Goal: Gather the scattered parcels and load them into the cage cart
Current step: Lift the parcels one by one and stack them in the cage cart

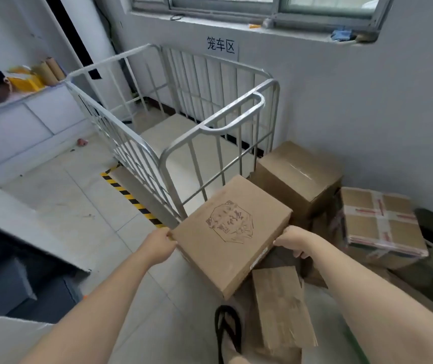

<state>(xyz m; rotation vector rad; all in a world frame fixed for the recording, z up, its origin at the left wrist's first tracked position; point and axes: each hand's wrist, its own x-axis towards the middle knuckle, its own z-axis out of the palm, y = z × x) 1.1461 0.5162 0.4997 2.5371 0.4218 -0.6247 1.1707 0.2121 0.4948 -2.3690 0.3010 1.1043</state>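
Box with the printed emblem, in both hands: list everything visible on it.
The emblem box is flat brown cardboard with a dark line-drawn emblem on its top face and a pale label strip on its near right side. It is held up in the air, turned corner-first toward the cage cart, just outside the cart's near end. The left hand grips its left corner, the right hand its right corner. Whether it touches the cart bars cannot be told.

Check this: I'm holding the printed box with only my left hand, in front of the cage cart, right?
No. The head view shows left hand and right hand both gripping the printed box, in front of the cage cart.
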